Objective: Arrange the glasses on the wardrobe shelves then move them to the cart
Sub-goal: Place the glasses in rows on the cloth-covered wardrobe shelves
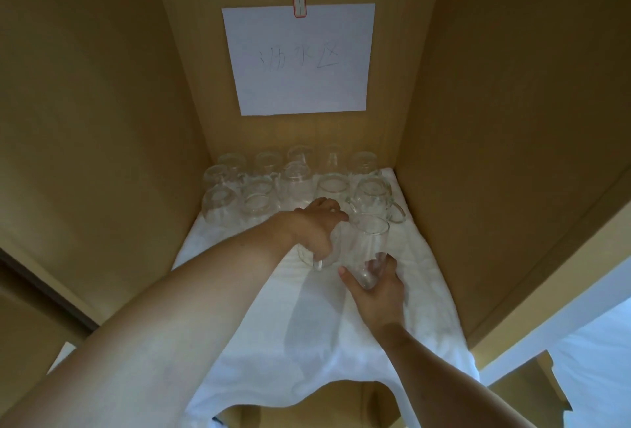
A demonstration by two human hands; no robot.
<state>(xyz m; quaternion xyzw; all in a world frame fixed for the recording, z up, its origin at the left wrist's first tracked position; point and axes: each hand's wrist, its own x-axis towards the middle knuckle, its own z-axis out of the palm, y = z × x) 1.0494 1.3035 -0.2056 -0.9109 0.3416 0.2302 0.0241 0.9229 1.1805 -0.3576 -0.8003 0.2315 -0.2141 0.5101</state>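
Several clear glasses (259, 185) stand upside down in rows at the back of a wardrobe shelf covered with a white cloth (317, 322). My left hand (316, 228) grips a clear glass mug (319, 258) from above, its fingers curled over the top. Just to its right, my right hand (379, 286) holds the lower end of a tall clear glass (367, 246), which tilts away from me. A handled glass mug (375, 200) sits upside down right behind the tall glass.
The wooden side walls (102, 120) of the wardrobe close in on both sides. A white paper sign (298, 59) with handwriting hangs on the back panel. The cloth hangs over the shelf's front edge. A white surface (594, 359) shows at the lower right, outside the wardrobe.
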